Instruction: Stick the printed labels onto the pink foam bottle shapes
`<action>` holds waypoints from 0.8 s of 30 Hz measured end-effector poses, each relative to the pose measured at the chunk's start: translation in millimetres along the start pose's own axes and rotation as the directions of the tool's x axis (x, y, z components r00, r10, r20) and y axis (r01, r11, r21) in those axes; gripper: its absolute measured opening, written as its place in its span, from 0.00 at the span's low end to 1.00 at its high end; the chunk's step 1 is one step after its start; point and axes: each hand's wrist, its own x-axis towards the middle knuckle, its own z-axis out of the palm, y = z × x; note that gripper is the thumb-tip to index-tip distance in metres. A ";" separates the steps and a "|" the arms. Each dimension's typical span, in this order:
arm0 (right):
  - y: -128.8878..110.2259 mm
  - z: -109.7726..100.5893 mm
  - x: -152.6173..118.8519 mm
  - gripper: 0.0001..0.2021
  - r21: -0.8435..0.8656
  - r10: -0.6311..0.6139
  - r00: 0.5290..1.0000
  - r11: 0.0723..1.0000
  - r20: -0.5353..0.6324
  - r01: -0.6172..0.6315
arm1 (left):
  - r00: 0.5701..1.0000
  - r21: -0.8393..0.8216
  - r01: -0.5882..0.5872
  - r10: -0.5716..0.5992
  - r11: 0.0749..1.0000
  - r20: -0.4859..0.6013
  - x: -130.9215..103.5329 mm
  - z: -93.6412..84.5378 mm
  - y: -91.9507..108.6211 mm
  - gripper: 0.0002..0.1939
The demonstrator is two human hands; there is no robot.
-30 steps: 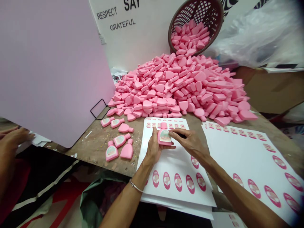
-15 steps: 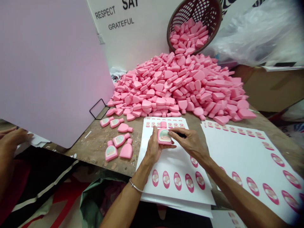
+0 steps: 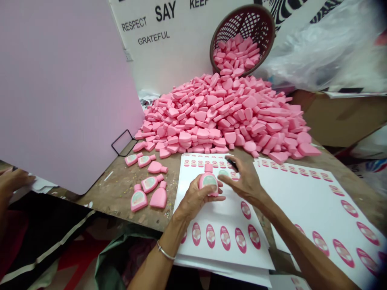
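A pink bottle-shaped piece [image 3: 208, 180] with a pale green label stands upright in my left hand [image 3: 195, 197], the thumb across its lower front. Just right of it, my right hand [image 3: 243, 179] holds a small black tool [image 3: 231, 163] in its curled fingers; a pale green label [image 3: 223, 173] shows at its thumb and index finger. Both hands are above a white sticker sheet [image 3: 217, 217] with rows of pink oval stickers. Left of the sheet lie several pink pieces [image 3: 159, 196], some with green labels showing.
A large heap of pink pieces [image 3: 223, 108] spills from a tilted brown basket [image 3: 267, 30] at the back. More sticker sheets [image 3: 305, 193] lie at right. A pale panel [image 3: 69, 92] stands left, beside another person's hand [image 3: 15, 179]. Clear plastic [image 3: 314, 44] and cardboard [image 3: 341, 117] are at the back right.
My right hand has drawn back from the front of the pink piece, and a pale green label now shows at its fingers. My left thumb now lies over the piece's label. The view has shifted slightly.
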 end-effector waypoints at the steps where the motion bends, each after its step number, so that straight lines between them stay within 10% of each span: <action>1: -3.7 2.7 -0.6 0.37 0.122 -0.003 0.996 0.993 0.089 -0.007 | 1.000 0.019 0.015 -0.015 1.000 0.026 -2.4 0.3 0.6 0.15; 6: -15.4 25.9 -2.1 0.37 0.334 0.044 0.959 0.932 0.280 -0.141 | 0.998 0.127 0.026 -0.034 0.992 0.058 -18.7 -6.0 -0.9 0.18; 11: 26.1 31.5 34.2 0.31 0.143 0.114 0.964 0.978 0.241 -0.152 | 0.980 0.326 0.068 -0.001 0.943 -0.201 -30.0 -35.5 10.8 0.13; 14: 59.8 25.4 76.2 0.24 -0.117 0.176 0.982 0.979 0.072 -0.167 | 0.852 0.742 0.161 0.288 0.651 -0.437 -29.1 -61.8 27.8 0.15; 19: 84.7 22.7 144.0 0.25 -0.241 0.186 0.979 0.957 0.083 -0.161 | 0.793 0.901 0.422 0.522 -0.099 -0.314 -20.2 -91.1 42.8 0.14; 21: 86.5 22.5 162.1 0.25 -0.262 0.197 0.971 0.952 0.135 -0.157 | 0.767 0.853 0.466 0.588 -0.234 -0.257 -17.8 -91.9 43.9 0.15; 24: 87.6 17.6 173.0 0.23 -0.297 0.214 0.961 0.942 0.177 -0.155 | 0.693 0.898 0.397 0.704 -0.191 -0.157 -15.0 -81.6 45.4 0.16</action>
